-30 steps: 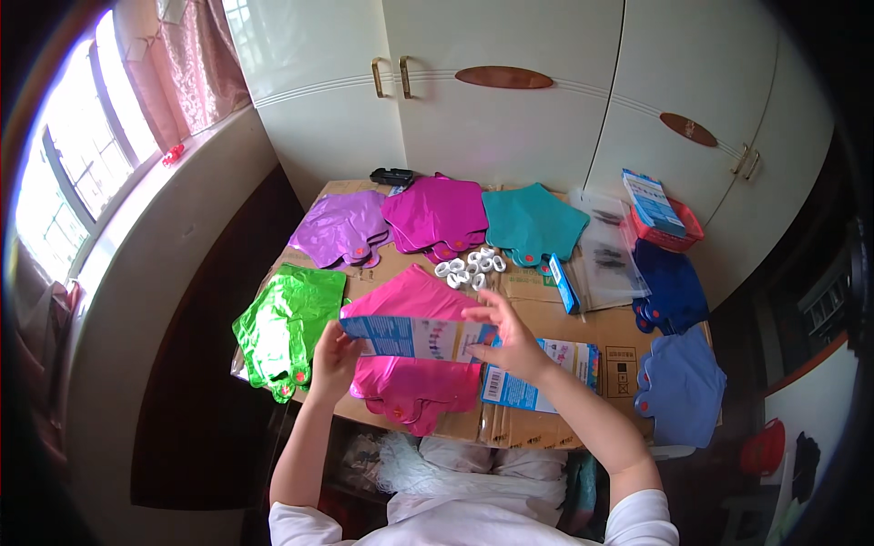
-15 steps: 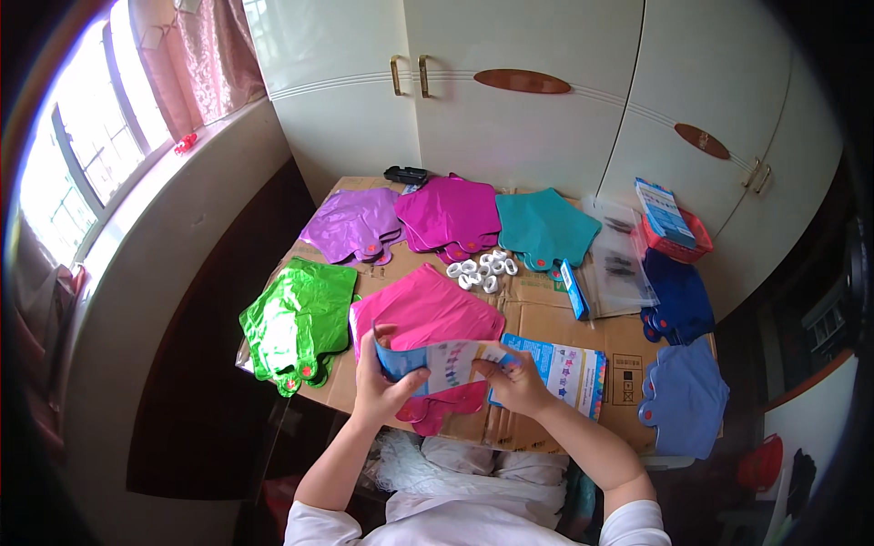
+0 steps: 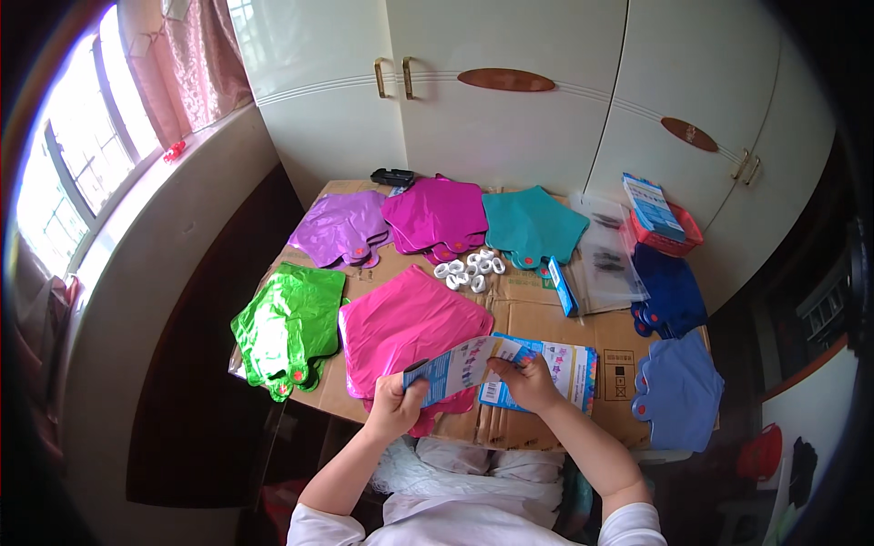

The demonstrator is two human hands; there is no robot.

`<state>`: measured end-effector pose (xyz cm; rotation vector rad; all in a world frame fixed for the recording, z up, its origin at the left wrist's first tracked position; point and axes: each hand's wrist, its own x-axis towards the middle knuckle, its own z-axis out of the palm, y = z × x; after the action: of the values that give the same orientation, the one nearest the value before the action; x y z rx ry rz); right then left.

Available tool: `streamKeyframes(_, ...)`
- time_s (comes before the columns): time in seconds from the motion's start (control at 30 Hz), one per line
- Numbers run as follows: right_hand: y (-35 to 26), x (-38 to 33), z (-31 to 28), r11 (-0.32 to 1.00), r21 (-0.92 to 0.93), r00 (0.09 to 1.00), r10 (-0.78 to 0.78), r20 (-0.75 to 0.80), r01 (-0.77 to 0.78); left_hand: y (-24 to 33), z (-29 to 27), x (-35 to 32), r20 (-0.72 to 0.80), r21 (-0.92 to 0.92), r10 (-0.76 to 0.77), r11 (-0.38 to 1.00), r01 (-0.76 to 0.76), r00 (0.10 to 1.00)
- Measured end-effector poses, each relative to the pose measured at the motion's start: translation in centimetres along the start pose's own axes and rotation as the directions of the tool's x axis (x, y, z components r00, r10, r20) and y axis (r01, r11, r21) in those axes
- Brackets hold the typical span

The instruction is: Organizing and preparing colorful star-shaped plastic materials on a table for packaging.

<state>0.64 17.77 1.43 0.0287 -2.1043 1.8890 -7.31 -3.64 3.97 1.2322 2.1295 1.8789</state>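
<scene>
Left hand [image 3: 393, 407] and right hand [image 3: 526, 382] pinch a blue-and-white printed card [image 3: 462, 364] above a pink foil balloon [image 3: 410, 323]; a matching blue package [image 3: 563, 364] lies on the cardboard-covered counter [image 3: 537, 314].

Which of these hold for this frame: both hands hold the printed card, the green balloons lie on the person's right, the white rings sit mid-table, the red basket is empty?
1. Both the left hand and right hand hold the blue printed card. True.
2. The green foil balloons lie on the person's right. False: on the left.
3. The white rings sit mid-table on the cardboard. True.
4. The red basket is empty. False: blue packets stand in it.
</scene>
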Motion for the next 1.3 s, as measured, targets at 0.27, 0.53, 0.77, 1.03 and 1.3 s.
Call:
streamKeyframes(0.27, -1.5, -2.3, -0.5, 0.999, 0.054, 0.999, -0.008, 0.050, 0.005, -0.5, 0.5, -0.6, -0.145, 0.365, 0.294, 0.903, -0.226, 0.945)
streamKeyframes(0.53, -1.5, -3.0, -2.3, 0.997, 0.049, 0.998, -0.061, -0.012, 0.061, 1.1, 0.0, 1.5, 0.172, 0.217, 0.109, 0.965, -0.145, 0.979)
streamKeyframes(0.77, -1.6, 0.1, -8.0, 0.886, -0.435, 0.984, -0.108, 0.141, 0.159, 1.6, -1.6, 5.5, 0.499, 0.580, 0.087, 0.705, -0.407, 0.862)
streamKeyframes(1.03, 1.2, 4.4, -13.9, 0.484, -0.811, 0.930, 0.018, -0.368, -0.330, -4.3, 4.2, 12.5, 0.638, 0.539, 0.498, 0.256, -0.802, 0.587)
streamKeyframes(1.3, 0.1, 4.9, -14.5, 0.358, -0.892, 0.941, -0.090, -0.326, -0.275, -6.0, 10.8, 14.9, 0.683, 0.489, 0.505, 0.220, -0.844, 0.527)
